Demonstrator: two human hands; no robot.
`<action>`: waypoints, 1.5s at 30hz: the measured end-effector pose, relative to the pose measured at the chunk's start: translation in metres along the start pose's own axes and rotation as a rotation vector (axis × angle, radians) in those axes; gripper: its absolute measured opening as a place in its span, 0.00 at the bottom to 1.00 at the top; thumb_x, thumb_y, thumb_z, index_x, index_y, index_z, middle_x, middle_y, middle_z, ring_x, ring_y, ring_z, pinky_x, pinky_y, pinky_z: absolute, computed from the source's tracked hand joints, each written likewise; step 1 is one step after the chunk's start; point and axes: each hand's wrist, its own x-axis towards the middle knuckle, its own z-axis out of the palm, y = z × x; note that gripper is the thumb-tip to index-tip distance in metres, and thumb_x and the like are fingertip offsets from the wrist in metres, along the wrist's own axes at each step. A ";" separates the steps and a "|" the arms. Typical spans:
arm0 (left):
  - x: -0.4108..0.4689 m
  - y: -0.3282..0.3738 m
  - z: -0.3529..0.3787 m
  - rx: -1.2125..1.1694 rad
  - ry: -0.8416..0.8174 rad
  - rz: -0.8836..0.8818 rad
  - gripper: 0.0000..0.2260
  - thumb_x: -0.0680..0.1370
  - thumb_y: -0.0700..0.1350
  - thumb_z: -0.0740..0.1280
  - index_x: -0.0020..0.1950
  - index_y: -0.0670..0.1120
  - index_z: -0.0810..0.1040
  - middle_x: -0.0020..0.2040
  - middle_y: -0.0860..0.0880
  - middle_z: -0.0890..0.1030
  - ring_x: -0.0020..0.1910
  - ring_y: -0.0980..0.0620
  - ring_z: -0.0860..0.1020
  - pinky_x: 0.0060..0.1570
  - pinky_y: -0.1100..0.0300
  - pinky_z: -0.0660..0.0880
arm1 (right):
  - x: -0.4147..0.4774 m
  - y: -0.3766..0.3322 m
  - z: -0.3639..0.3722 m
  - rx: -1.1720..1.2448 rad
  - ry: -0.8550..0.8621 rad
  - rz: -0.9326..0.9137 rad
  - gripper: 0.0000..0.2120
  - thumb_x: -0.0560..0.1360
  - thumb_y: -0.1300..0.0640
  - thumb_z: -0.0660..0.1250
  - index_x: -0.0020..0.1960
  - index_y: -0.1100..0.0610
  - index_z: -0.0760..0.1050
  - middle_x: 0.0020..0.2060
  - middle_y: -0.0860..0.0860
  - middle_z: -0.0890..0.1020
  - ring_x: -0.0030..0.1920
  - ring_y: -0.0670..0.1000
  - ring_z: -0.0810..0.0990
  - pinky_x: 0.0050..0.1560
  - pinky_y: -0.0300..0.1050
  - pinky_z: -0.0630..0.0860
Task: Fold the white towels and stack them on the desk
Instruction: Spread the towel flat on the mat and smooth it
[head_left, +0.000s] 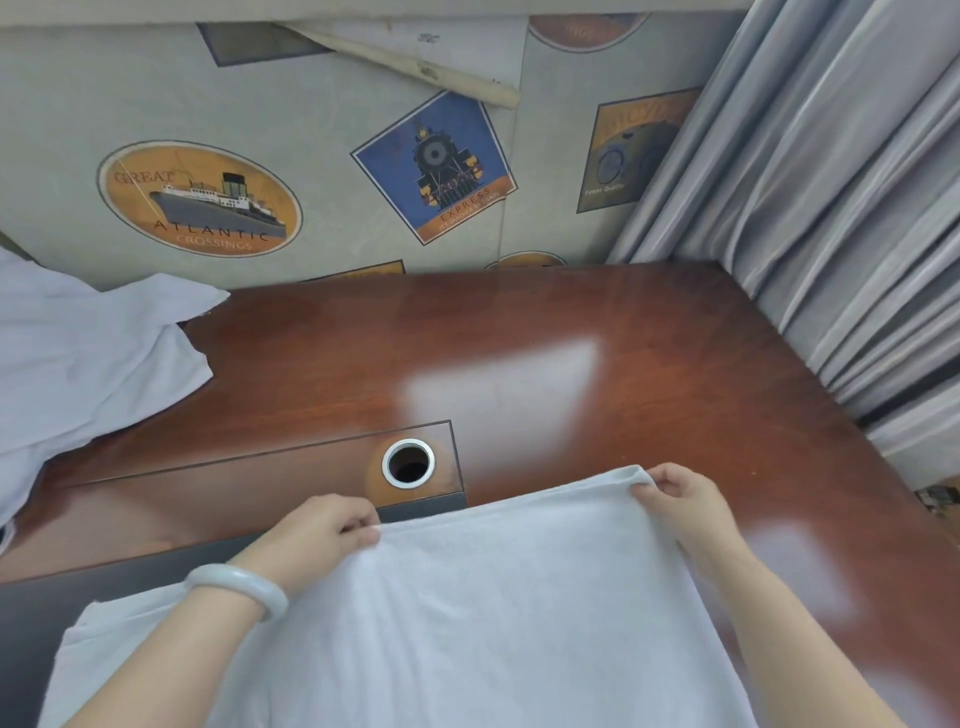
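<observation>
Although lying well to the left of the left fingers and farther out, reads clearly as a crumpled pile of white cloth (78, 353), slumped over the left end of the reddish-brown worktop (597, 322). Shows, far beyond those fingers on the wall, an oval ship print (200, 200). Wears a pale bangle (239, 584) on the wrist just behind the left hand (317, 530). Pinches the left far corner of the white towel (467, 597) between thumb and curled fingers (358, 519), pressed close together. Leaves a metal-ringed round hole (409, 462) uncovered just beyond these fingers and slightly to their right, near the towel's edge but apart from it. Carries, well beyond the gap between the two sets of fingers, a blue locomotive print (435, 166) on the same wall. Runs along its far edge from the left fingers to the right fingers, then spreads smooth back toward the body, covering the worktop's near edge and passing out of the bottom of view. Pinches the right far corner with the right hand (680, 499), thumb against curled fingers (670, 486) held close together, the cloth bunched into a small roll at the tips. Gleams bare, with pale glare patches, beyond and to the right of the right fingers. Ends far to the right of them at a grey pleated curtain (831, 182).
</observation>
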 end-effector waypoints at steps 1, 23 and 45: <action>0.006 -0.001 0.007 -0.020 0.031 -0.020 0.09 0.80 0.47 0.66 0.40 0.53 0.76 0.35 0.53 0.78 0.35 0.58 0.72 0.36 0.66 0.67 | 0.007 0.005 0.010 -0.046 0.040 0.026 0.05 0.75 0.59 0.70 0.40 0.56 0.79 0.36 0.54 0.83 0.36 0.52 0.77 0.38 0.46 0.70; 0.023 0.004 0.072 0.422 0.577 0.086 0.12 0.68 0.41 0.76 0.45 0.47 0.74 0.42 0.49 0.75 0.40 0.45 0.75 0.40 0.52 0.70 | 0.014 0.022 0.065 -0.587 0.515 -0.153 0.15 0.79 0.53 0.65 0.60 0.62 0.72 0.56 0.60 0.77 0.54 0.64 0.74 0.52 0.56 0.69; -0.111 -0.078 0.123 0.168 0.778 -0.101 0.20 0.84 0.51 0.46 0.63 0.47 0.73 0.68 0.46 0.73 0.68 0.47 0.69 0.68 0.56 0.60 | -0.124 0.005 0.258 -0.857 -0.133 -0.819 0.28 0.83 0.48 0.43 0.75 0.60 0.66 0.77 0.54 0.60 0.77 0.54 0.60 0.74 0.59 0.54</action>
